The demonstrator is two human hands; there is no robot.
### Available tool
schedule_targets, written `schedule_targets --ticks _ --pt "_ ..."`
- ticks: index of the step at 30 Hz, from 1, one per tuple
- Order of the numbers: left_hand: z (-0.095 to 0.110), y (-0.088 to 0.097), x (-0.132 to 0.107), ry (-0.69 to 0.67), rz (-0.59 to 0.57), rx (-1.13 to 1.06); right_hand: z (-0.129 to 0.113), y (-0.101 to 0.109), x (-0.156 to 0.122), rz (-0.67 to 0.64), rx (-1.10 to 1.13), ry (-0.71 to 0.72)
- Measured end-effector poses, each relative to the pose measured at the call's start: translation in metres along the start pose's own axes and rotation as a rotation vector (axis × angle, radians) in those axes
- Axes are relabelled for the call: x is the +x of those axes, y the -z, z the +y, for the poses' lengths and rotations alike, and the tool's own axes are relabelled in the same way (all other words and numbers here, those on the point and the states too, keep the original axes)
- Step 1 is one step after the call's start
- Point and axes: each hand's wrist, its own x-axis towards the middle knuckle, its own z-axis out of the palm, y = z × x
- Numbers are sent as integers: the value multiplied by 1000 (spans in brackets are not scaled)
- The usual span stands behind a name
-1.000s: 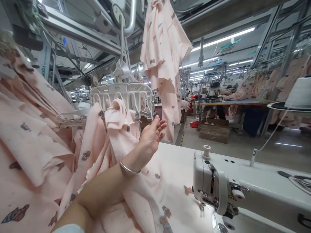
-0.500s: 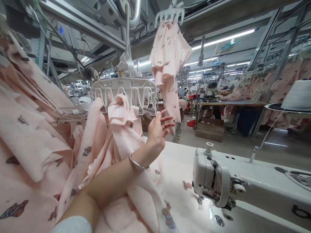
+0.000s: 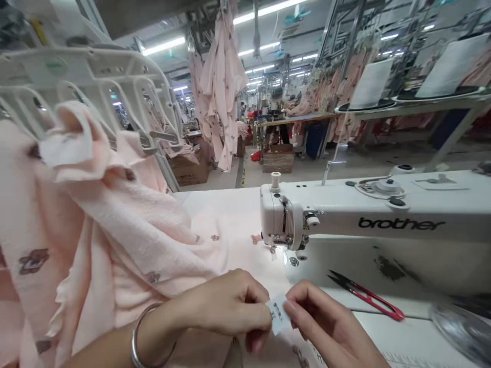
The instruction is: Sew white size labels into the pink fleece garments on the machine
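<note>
- Head view: at a sewing machine (image 3: 364, 209) on a factory floor, a person's two hands meet over a white bench (image 3: 209, 198), a small pale label (image 3: 278, 314) with dark print between them.
- The left hand (image 3: 233, 304), a silver bangle (image 3: 135, 337) on its wrist, grips the label's left edge, fingers curled; the right hand (image 3: 326, 322) pinches the opposite edge between thumb and finger.
- The label sits just in front of the needle area, above soft pink cloth (image 3: 149, 245); whether it is joined to that cloth cannot be told from here.
- The label looks light, thin and easily creased, best taken by its edges, clear of the print. The cloth looks plush and limp, likely to sag unless gathered near the work.
- Red-handled snips (image 3: 370, 296) lie right of the needle; a white hanger (image 3: 90, 64) carries cloth at left.
</note>
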Motion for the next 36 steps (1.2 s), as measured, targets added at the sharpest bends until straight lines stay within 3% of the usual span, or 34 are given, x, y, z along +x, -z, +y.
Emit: schedule_targets --ticks 3,6,10,24,28,31,33,36 --pt "-7 0 4 -29 268 99 -2 -13 7 105 139 -91" --pt "-11 -2 12 -73 419 -133 1 -21 6 199 156 -75" --pt "-13 -5 21 -78 427 -400 3 -23 6 241 134 -48" --pt "-20 -6 25 -31 419 -399 7 -21 11 193 115 -65" --pt "-6 13 13 -31 555 -161 22 -7 -1 263 -80 -29" --pt "8 29 10 -50 720 223 50 6 -14 329 -443 177" --pt "6 30 22 -8 682 437 73 8 -19 291 -701 381" --pt "-19 19 54 4 516 585 102 2 -20 206 -1005 580"
